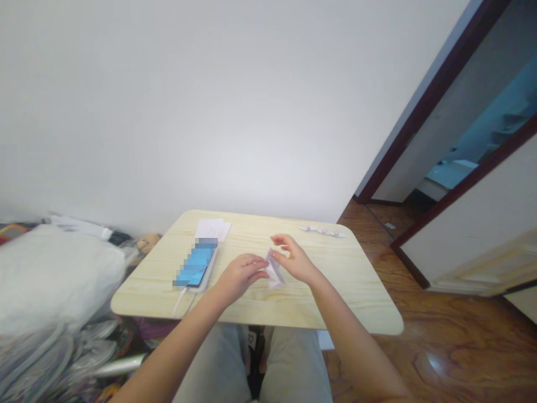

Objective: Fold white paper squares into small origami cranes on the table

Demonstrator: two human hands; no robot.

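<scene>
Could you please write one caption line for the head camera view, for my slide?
Left hand and right hand hold folded white paper at a pale wood-grain table.

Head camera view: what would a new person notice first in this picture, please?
The eye goes first to the two bare hands, the left hand and the right hand, which pinch a folded white paper near the middle of the light wood table. To their left lies a phone with a blurred blue screen, and a thin folded paper strip lies near the far right edge.
</scene>
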